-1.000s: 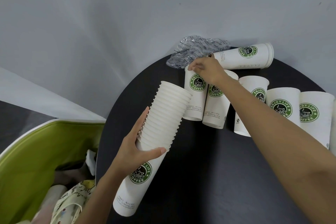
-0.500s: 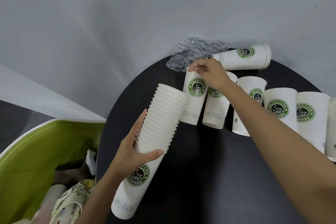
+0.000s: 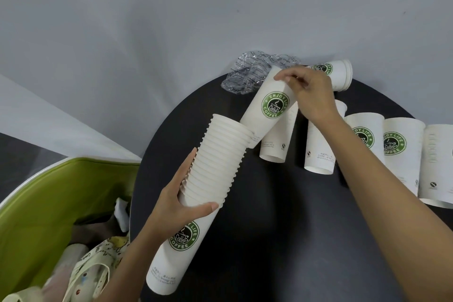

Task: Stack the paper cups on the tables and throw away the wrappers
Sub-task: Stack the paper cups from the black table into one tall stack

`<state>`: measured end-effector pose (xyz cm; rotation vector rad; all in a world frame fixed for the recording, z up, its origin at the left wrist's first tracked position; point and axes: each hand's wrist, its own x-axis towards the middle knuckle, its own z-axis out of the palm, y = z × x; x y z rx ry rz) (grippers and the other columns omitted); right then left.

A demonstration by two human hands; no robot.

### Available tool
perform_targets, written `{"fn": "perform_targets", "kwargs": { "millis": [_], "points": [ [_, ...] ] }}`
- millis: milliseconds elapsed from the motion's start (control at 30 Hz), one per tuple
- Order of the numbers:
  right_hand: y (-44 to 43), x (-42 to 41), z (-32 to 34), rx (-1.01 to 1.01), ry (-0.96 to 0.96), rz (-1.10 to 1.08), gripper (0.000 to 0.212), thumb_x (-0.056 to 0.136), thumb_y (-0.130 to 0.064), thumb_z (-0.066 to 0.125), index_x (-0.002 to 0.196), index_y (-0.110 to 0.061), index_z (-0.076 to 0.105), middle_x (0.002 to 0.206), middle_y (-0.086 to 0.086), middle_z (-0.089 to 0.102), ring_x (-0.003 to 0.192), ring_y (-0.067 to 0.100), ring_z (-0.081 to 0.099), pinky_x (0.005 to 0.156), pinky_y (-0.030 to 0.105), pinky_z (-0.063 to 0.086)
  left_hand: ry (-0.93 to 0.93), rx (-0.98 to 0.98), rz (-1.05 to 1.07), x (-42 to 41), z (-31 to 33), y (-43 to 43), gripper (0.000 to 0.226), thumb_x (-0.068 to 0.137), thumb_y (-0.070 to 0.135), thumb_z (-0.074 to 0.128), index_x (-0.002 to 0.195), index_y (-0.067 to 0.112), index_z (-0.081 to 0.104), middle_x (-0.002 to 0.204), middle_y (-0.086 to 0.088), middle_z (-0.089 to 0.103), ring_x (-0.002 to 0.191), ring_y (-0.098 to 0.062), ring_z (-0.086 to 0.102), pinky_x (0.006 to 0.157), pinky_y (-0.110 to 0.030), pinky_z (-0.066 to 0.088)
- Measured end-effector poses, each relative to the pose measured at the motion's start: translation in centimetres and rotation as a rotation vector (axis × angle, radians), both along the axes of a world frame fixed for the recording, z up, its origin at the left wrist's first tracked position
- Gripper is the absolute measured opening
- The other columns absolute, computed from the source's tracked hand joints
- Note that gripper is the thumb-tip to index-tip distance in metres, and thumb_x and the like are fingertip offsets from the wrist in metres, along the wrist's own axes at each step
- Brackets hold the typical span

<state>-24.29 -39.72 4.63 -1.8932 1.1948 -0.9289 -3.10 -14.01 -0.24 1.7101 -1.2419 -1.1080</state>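
Green bin (image 3: 36,206) at left. Left hand (image 3: 176,203) grips ribbed stack of nested paper cups (image 3: 208,179) over round black counter (image 3: 282,240). Right hand (image 3: 311,95) pinches one tapered cup (image 3: 267,105), its base entering the stack's mouth. Crinkled clear wrapper (image 3: 247,73) lies at the counter's far edge.

Cup stack (image 3: 215,167) left on table (image 3: 282,240), wrapper (image 3: 247,73) behind, cup row (image 3: 362,144) right, bin (image 3: 49,203) left

I am reading "ENJOY LIFE COFFEE" around a green "Coffee" roundel on the tilted paper cup (image 3: 270,103); the cup stack (image 3: 193,206) is showing "LIFE" and "COFFEE"; smaller print is blurring.
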Motion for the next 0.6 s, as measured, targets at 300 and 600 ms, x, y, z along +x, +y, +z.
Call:
{"fn": "perform_targets", "kwargs": {
  "millis": [300,600],
  "points": [
    [1.7,-1.6,4.5,-0.081,-0.208,-0.074,0.021,0.091,-0.004,0.050,0.095,-0.007,0.070,0.087,-0.007,0.065,0.082,-0.006,0.054,0.078,0.009,0.038,-0.011,0.019,-0.022,-0.8,0.6,1.2,0.104,0.058,0.053,0.080,0.142,0.053,0.020,0.139,0.044,0.035,0.129,0.017,0.035,0.091,0.002,0.037],
    [4.4,-0.3,3.7,0.032,-0.245,0.093,0.023,0.090,-0.004,0.052,0.089,-0.019,0.070,0.089,-0.013,0.067,0.089,0.006,0.057,0.082,0.018,0.042,0.014,0.014,-0.037,-1.8,1.4,2.1,0.104,0.057,0.049,0.080,0.142,0.051,0.022,0.135,0.047,0.036,0.128,0.019,0.036,0.089,0.003,0.036]
  ]
}}
